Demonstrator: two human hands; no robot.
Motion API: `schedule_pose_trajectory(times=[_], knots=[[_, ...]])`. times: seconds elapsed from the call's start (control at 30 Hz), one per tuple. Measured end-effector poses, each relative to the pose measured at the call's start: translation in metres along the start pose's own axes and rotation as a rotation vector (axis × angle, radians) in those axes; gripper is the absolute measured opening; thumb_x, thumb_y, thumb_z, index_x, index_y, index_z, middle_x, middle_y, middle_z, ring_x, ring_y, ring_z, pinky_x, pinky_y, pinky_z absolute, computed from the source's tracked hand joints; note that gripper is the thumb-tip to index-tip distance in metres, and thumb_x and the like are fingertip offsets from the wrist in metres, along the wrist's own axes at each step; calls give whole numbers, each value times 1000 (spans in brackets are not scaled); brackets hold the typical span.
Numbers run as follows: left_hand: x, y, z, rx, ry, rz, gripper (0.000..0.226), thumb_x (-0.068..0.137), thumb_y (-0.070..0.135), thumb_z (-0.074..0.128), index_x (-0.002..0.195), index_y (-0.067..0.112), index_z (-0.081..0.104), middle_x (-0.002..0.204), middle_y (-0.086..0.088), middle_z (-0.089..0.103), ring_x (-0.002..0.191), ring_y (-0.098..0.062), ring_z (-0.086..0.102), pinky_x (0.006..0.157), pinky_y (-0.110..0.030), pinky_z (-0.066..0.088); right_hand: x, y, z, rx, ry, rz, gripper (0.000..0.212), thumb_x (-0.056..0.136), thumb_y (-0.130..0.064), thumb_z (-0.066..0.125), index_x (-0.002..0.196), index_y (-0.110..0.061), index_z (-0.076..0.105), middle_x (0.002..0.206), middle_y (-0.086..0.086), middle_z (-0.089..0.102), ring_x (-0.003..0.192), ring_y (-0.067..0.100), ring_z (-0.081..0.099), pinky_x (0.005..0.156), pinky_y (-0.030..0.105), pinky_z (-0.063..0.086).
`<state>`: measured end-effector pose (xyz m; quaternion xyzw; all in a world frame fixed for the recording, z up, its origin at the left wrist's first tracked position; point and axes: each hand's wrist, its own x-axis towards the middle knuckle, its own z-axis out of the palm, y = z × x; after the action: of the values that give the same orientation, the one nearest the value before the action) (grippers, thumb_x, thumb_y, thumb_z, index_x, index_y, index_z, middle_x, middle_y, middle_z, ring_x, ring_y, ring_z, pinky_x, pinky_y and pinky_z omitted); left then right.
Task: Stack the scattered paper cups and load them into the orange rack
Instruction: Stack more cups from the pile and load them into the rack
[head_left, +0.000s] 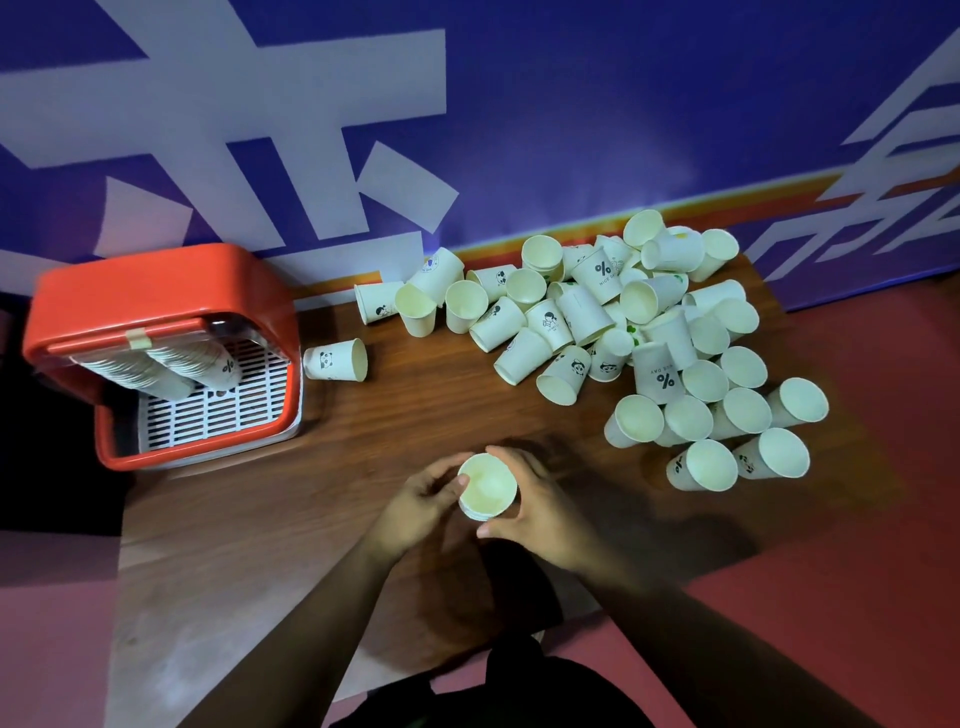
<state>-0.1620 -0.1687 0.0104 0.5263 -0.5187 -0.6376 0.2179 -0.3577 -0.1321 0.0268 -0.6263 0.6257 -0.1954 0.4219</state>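
Observation:
A short stack of white paper cups (487, 487) stands mouth-up near the table's front edge. My left hand (422, 498) grips it from the left and my right hand (535, 506) grips it from the right. Several loose paper cups (623, 332) lie heaped on their sides across the back right of the table. One panda-printed cup (335, 359) lies alone beside the orange rack (156, 291) at the far left. Inside the rack, two long stacks of cups (171, 366) lean on a white slatted tray.
The wooden table (415, 415) shows bare wood between the rack, the heap and my hands. A blue wall with large white lettering (571, 104) runs right behind the table. Red floor (857, 571) lies to the right.

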Motion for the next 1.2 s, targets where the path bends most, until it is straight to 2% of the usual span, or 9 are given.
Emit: schedule_pose_trajectory(times=[0.07,0.13,0.27,0.43,0.6,0.77,0.93,1.07,1.2], knots=[[1,5,1,10,85,-10,24,99,22,60,121,31,61,123,7,67,116,-15,64,86,-13,49,-6,5,-13,-4,46,31,92,68,-46,83,145,-30,36,142,-14,39,131,2,38,109,26,35],[5,11,-1,185,256,72,9,97,32,62,106,33,61,115,5,61,109,-19,63,86,-24,52,-15,16,-34,-60,186,42,72,78,-45,77,139,-23,46,133,-10,45,122,4,46,101,23,40],[16,49,13,499,343,300,14,96,30,60,108,23,57,106,6,45,100,-18,50,86,-31,43,-34,65,-82,-137,478,112,41,82,-24,75,117,-11,58,121,7,50,105,23,59,90,42,52],[49,97,80,585,127,465,23,92,21,65,112,12,59,107,4,48,94,-16,51,81,-27,41,-51,120,-118,-340,525,345,32,79,-17,70,102,1,57,106,23,53,97,39,54,84,42,48],[91,99,151,770,-85,311,53,91,26,64,141,20,49,128,-15,50,119,-32,53,101,-37,46,-55,159,-121,-395,462,443,32,71,-29,56,84,1,59,94,23,54,80,38,55,72,41,50],[130,74,184,988,-144,158,57,91,30,61,146,27,45,140,-17,40,125,-38,49,105,-48,46,-50,174,-122,-402,437,438,27,89,-19,42,97,-4,63,101,9,51,93,29,53,63,6,35],[144,57,193,1039,-127,128,36,91,25,63,124,11,65,131,-17,47,111,-37,59,97,-43,50,-60,183,-128,-304,565,240,28,85,-29,51,75,-5,64,94,12,56,79,28,55,70,35,48],[138,53,192,1036,-67,131,34,94,28,62,118,4,67,124,-21,55,104,-41,63,90,-41,51,-71,192,-135,-270,595,129,23,92,-25,52,74,-13,60,88,9,55,83,22,52,75,40,49],[119,71,180,876,40,194,28,91,32,69,105,8,71,109,-18,60,96,-36,64,80,-37,51,-80,164,-150,-152,618,136,21,78,-33,56,77,-14,64,99,6,51,92,23,54,84,39,46]])
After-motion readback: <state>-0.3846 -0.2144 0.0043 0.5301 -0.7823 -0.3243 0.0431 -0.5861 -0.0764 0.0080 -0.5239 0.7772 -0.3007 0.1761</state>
